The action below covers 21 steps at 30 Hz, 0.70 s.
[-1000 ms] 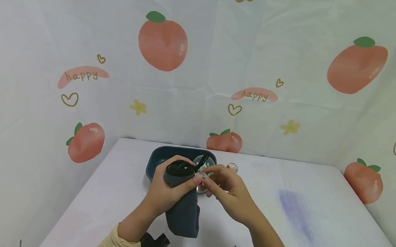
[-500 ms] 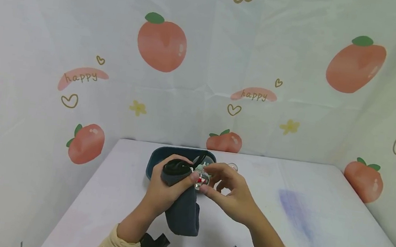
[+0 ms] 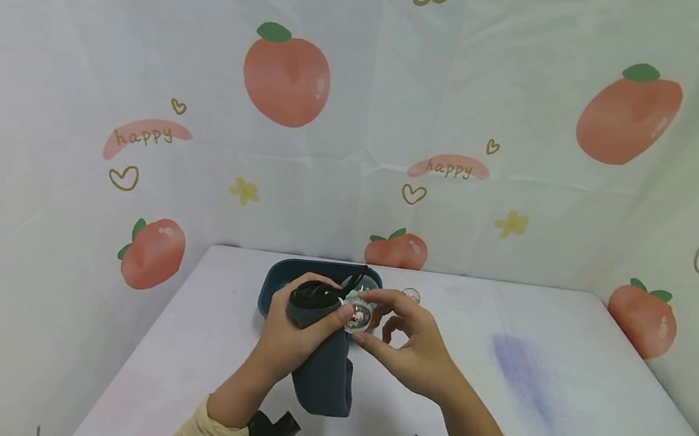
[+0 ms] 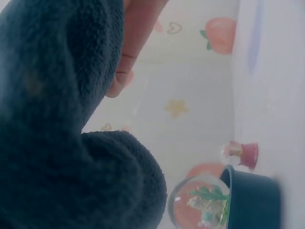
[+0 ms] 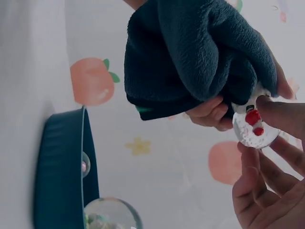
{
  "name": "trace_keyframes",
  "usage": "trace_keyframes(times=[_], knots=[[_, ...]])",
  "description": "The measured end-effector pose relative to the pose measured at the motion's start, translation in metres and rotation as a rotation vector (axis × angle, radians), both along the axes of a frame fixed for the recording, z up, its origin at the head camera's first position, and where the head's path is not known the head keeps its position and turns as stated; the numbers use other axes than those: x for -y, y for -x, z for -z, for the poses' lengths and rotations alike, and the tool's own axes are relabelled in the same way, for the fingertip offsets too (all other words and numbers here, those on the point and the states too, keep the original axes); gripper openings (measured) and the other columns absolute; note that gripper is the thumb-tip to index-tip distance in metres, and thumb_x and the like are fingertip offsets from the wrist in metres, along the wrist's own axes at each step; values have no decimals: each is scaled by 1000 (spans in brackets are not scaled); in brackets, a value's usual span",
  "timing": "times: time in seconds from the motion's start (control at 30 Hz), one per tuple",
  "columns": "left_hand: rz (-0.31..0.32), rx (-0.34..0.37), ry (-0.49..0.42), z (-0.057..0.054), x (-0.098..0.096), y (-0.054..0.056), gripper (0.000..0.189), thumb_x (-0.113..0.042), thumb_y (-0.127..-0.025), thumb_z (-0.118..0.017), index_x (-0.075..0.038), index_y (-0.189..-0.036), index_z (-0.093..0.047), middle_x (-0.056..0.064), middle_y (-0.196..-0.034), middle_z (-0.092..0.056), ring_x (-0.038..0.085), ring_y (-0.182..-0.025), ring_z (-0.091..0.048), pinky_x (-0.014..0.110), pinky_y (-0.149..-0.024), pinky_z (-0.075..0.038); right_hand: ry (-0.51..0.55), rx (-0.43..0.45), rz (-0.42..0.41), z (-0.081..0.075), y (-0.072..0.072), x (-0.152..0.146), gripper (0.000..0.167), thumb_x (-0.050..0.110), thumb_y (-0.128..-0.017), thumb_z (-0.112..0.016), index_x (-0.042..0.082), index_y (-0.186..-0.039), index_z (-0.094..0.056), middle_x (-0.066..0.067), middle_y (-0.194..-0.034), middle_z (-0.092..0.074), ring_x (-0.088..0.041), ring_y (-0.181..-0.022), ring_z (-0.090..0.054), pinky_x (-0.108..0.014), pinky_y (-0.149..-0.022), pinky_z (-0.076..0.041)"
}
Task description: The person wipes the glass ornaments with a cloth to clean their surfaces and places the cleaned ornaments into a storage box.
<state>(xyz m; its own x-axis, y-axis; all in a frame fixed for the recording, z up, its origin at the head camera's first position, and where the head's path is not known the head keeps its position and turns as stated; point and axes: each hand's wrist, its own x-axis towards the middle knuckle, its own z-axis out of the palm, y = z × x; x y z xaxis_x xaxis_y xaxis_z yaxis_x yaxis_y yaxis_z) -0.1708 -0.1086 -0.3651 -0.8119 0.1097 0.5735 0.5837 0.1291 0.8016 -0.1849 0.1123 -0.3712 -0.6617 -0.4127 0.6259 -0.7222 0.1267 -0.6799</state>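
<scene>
Fingers of both hands are bent: the left hand (image 3: 294, 334) grips, the right hand (image 3: 409, 343) pinches, thumb and fingertips parted only by what they hold. Beneath is a white table (image 3: 576, 330); far left of centre stands a dark teal, rounded bin (image 3: 311, 267). Bunched in the left hand is a dark blue-grey plush cloth (image 3: 321, 380), hanging toward the near side. A clear globe with pale green figures (image 4: 206, 205) rises at the bin's right end. Smaller — a clear ball with a red-and-white figure (image 5: 257, 125) — sits in the right hand's pinch, against the cloth. Wiping seems in hand; the next move likely calls for turning the ball lightly. Left wrist view shows a pink-based ornament (image 4: 248, 155), its base hidden from the head view.
</scene>
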Motion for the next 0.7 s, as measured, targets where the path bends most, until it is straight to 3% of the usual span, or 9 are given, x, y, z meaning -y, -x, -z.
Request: trace_keyframes(times=[0.17,0.37,0.5,0.7], knots=[[10,11,-6,0,-1,0,26,-17,-91,-82,-16,-115,-71,4,-105,-73,21,-99,-71,39,-86,-58,-30,39,0,-1,0,-1,49,6,-90,-84,13,-135,-65,-5,-109,-72,-21,-88,-65,-27,-65,-55],[5,-18,-11,1,-1,0,28,-16,-90,-83,-15,-115,-70,4,-101,-73,19,-94,-71,36,-83,-58,-78,133,-42,-2,1,-1,33,9,-104,-65,13,-137,-64,-6,-95,-73,-14,-81,-68,-30,-73,-59],[20,-31,-18,2,0,0,29,-13,-90,-82,-13,-116,-70,6,-100,-73,19,-92,-72,36,-83,-58,-64,83,-16,-1,0,-1,38,6,-99,-73,15,-135,-66,-1,-97,-74,-12,-84,-67,-28,-70,-58],[33,-43,-23,2,0,0,28,-11,-90,-81,-11,-116,-70,8,-101,-73,18,-91,-71,35,-83,-58,12,-9,-34,0,-1,1,48,2,-91,-82,13,-134,-65,-6,-104,-73,-24,-86,-64,-27,-63,-54]])
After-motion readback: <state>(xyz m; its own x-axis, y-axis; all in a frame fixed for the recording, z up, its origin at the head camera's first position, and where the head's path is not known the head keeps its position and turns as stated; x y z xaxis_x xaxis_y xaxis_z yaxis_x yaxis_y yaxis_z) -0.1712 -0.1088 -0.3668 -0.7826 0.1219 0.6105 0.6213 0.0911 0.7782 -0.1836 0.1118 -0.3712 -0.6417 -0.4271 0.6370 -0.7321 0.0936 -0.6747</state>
